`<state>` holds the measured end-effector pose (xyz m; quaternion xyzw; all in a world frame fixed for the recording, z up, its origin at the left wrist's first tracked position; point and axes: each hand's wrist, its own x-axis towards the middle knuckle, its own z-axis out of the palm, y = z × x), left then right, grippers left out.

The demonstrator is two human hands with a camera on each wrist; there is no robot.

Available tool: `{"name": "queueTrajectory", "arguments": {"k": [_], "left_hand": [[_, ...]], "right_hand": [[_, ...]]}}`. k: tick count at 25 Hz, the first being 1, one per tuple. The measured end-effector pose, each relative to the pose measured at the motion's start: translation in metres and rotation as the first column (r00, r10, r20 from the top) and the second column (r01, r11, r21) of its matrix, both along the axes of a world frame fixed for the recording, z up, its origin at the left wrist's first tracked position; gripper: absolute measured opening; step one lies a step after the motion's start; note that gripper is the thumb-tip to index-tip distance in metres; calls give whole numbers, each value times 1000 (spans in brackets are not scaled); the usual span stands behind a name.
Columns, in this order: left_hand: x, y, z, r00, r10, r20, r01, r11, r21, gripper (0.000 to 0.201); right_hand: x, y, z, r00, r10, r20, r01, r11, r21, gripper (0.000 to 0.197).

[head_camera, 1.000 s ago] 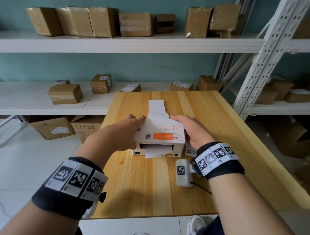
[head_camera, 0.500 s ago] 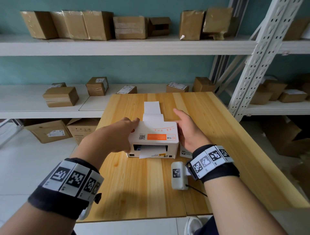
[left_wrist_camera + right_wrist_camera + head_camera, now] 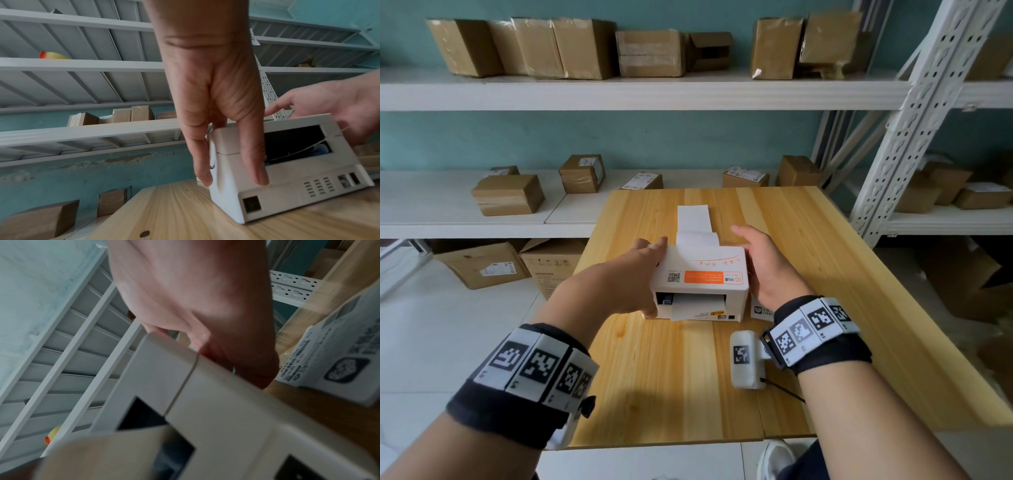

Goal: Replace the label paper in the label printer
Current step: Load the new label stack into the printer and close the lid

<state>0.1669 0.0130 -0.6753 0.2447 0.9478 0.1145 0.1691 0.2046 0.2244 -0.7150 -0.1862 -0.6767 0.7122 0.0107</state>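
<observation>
The white label printer (image 3: 702, 279) stands mid-table on the wooden table (image 3: 674, 377), its lid down on the base. A white label strip (image 3: 693, 219) runs out behind it, and a paper end (image 3: 697, 306) pokes from the front slot. My left hand (image 3: 643, 274) lies against the printer's left side, its straight fingers (image 3: 255, 162) spanning the printer (image 3: 287, 186) at its corner. My right hand (image 3: 760, 267) rests flat against the right side, the palm (image 3: 226, 345) against the printer (image 3: 205, 394). Neither hand curls round anything.
A white printed label pack (image 3: 762, 310) lies just right of the printer, also the label pack (image 3: 339, 361). Cardboard boxes (image 3: 508, 193) fill white shelves behind and left. A perforated white rack upright (image 3: 904, 120) stands at the table's right.
My right fingers have slid off the printer's top and now lie along its right side. The lid sits flatter than a second ago. The left hand stays on the left side.
</observation>
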Motion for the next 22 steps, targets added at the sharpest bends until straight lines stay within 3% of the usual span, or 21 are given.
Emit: {"name": "queueTrajectory", "arguments": {"k": [5, 14, 22], "left_hand": [[1, 0, -2, 1000, 15, 17, -16, 999, 43, 122], [-3, 2, -7, 1000, 5, -9, -5, 1000, 27, 124], [-4, 2, -10, 999, -8, -38, 7, 999, -31, 127]], "right_hand": [[0, -3, -1, 997, -77, -11, 76, 995, -70, 42], [0, -4, -4, 988, -151, 25, 153, 962, -225, 46], [1, -5, -3, 990, -119, 74, 132, 969, -209, 42]]}}
